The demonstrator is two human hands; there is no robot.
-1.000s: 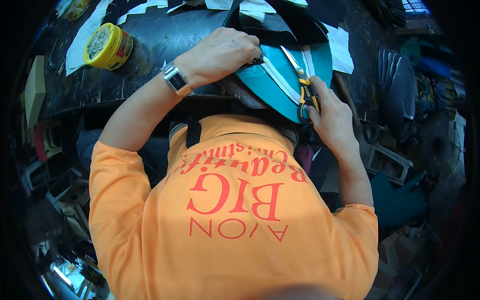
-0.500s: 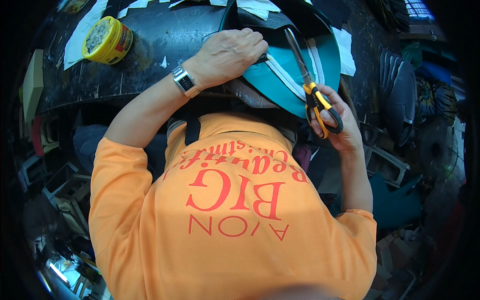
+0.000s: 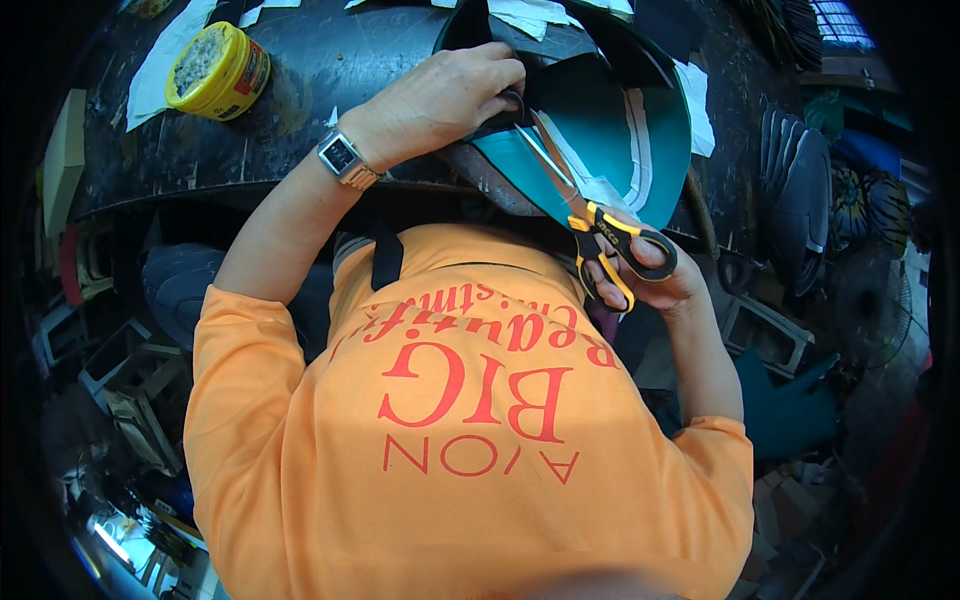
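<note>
A curved teal and black sheet piece (image 3: 588, 105) rests at the table's near edge, with pale strips (image 3: 637, 150) along its inner face. My left hand (image 3: 450, 98), a metal watch on its wrist, closes its fingers on the dark left part of this piece; the fingertips are partly hidden. In my right hand (image 3: 660, 280) are scissors (image 3: 579, 213) with yellow and black handles, thumb and fingers at the loops. Their blades stand a little apart and point up and left, over the piece near its left pale strip.
A yellow tub (image 3: 222, 75) of greyish stuff stands on the dark worktable (image 3: 310, 65) at left. White paper scraps (image 3: 697, 105) lie around the piece. On the right are stacked dark curved panels (image 3: 793, 190) and a fan (image 3: 873, 300).
The scissors have swung left and lower, and their blades have parted. My left hand has shifted slightly left and up; the piece has tilted a little.
</note>
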